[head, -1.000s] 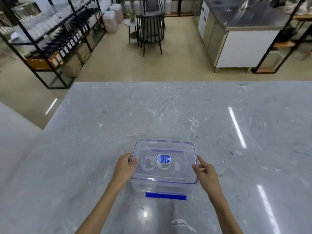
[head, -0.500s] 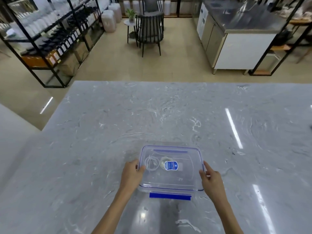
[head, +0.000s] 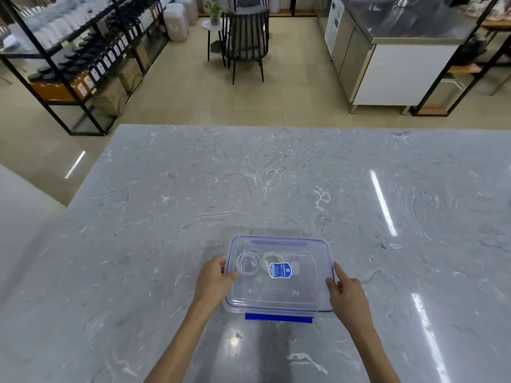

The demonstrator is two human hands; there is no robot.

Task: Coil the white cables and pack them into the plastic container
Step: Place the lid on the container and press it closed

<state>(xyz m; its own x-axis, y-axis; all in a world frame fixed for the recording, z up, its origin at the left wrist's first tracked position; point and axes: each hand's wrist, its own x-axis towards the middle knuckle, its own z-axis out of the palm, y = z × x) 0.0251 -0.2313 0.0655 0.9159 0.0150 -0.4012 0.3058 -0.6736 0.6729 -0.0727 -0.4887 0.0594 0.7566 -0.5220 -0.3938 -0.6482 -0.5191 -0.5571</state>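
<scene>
A clear plastic container [head: 279, 297] with a blue-trimmed lid rests on the grey marble table near me. Its lid is on, with a blue label [head: 280, 270] at the centre and a blue clip [head: 278, 318] on the near side. Through the lid I see two coiled white cables [head: 248, 263] lying in the left half. My left hand [head: 214, 279] grips the lid's left edge, thumb on top. My right hand [head: 345, 293] holds the right edge with its fingers on the rim.
The marble table [head: 166, 217] stretches wide on all sides of the container. Beyond its far edge are a black chair [head: 244, 37], black shelving with bottles [head: 83, 56] at the left and a steel counter [head: 401, 51] at the right.
The lid has come down level on the container, and the box sits slightly further right in view. Both hands stayed on its left and right edges. The coiled cables now show clearly through the lid.
</scene>
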